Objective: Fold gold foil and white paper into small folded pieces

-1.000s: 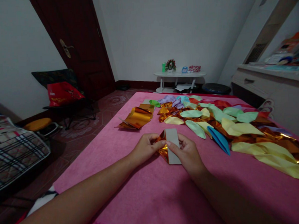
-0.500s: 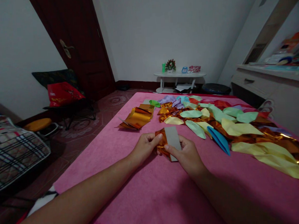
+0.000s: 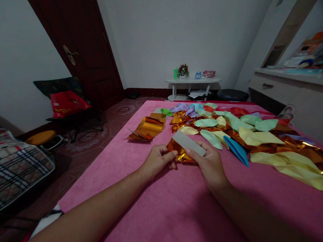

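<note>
Left hand: the left hand (image 3: 161,159) pinched the left end of the folded foil sheet (image 3: 189,142); some fingertips were hidden behind it.
Right hand: the right hand (image 3: 211,163) grasped the sheet's right end, thumb on top, the fingers beneath mostly out of sight.
Foil sheet: held above the middle of the table (image 3: 144,215), nearer its left edge than the pile; one face was shiny gold, the folded-over strip a matt, straight-edged grey. Its underside could not be seen.
Foil stack: loose gold sheets (image 3: 149,128), smooth and curling, lay by the table's left edge, toward the far left corner.
Pile: pale green paper petals (image 3: 211,139), pointed and creased, overlapped crumpled gold foil along the right side; layers underneath were hard to make out.
Nearest the right hand: a narrow folded blue paper (image 3: 236,150).
Cut off: pale yellow paper (image 3: 294,170) ran out of view at right; the table's plush pink cover left the picture below.
</note>
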`<state>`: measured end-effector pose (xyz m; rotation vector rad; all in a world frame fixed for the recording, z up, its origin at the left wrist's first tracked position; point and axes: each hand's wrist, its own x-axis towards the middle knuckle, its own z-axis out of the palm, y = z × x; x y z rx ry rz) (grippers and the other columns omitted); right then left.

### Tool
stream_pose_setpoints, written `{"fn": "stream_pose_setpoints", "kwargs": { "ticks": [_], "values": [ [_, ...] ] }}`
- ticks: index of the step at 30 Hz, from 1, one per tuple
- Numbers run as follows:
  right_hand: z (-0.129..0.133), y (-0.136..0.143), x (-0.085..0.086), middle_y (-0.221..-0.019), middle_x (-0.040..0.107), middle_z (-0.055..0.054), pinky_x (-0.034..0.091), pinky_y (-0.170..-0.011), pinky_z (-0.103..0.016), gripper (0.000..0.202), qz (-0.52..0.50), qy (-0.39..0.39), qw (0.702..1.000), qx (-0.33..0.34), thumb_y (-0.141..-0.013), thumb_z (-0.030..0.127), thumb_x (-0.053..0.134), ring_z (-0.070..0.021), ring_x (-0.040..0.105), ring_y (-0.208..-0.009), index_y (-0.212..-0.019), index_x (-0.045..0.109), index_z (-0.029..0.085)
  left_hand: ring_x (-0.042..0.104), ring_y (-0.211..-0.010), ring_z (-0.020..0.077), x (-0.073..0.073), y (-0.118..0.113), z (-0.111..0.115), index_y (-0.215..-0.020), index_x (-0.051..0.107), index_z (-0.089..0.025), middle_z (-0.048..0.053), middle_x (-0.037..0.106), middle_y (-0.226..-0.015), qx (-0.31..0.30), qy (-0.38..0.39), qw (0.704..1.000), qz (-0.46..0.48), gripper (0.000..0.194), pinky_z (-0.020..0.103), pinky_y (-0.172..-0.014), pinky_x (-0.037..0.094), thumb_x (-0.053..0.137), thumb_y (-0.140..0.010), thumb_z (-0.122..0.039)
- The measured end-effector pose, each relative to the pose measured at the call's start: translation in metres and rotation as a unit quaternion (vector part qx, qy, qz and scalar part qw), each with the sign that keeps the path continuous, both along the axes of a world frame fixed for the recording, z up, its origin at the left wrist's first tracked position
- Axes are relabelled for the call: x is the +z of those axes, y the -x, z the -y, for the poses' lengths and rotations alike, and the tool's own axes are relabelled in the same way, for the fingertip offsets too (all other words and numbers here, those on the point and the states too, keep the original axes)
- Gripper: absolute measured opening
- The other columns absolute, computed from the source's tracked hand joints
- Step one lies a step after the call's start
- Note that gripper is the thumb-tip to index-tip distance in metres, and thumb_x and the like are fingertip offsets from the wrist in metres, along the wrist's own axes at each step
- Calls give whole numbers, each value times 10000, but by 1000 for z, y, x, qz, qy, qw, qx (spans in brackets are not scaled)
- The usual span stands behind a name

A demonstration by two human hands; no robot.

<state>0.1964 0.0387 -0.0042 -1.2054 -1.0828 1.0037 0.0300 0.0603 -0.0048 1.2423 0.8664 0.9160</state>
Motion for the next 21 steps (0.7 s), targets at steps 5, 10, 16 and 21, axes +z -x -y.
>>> {"fn": "stream_pose_setpoints", "kwargs": {
  "ticks": [5,10,16,21],
  "values": [
    [-3,-4,-3,-800,705,-41,505,-630,-298,291,9,1,1000,19,-686,357,745,-193,638,-700,-888,677,158,569,-473,99,0,-2,-1,-749,640,-96,40,656,-569,27,2,1000,12,333,200,-488,422,730,-718,-416],
    [3,8,1,-840,735,-44,542,-670,-348,307,-19,34,983,179,-616,327,784,-222,678,-724,-866,688,178,555,-513,85,-3,0,-4,-752,659,-109,17,654,-649,78,9,994,72,283,194,-506,418,731,-715,-380],
    [6,7,5,-694,677,-7,442,-489,-231,314,-3,-8,985,171,-796,483,626,-134,609,-543,-885,611,183,567,-525,99,0,3,-7,-716,665,-115,15,656,-634,83,22,995,54,271,203,-524,420,735,-693,-376],
    [0,-2,-3,-877,655,-42,487,-557,-259,256,77,-55,994,53,-849,328,564,-155,629,-677,-1073,547,205,540,-512,104,-2,7,-15,-674,667,-105,19,636,-601,148,-34,988,-40,219,205,-495,380,701,-694,-321]
  ]
}}
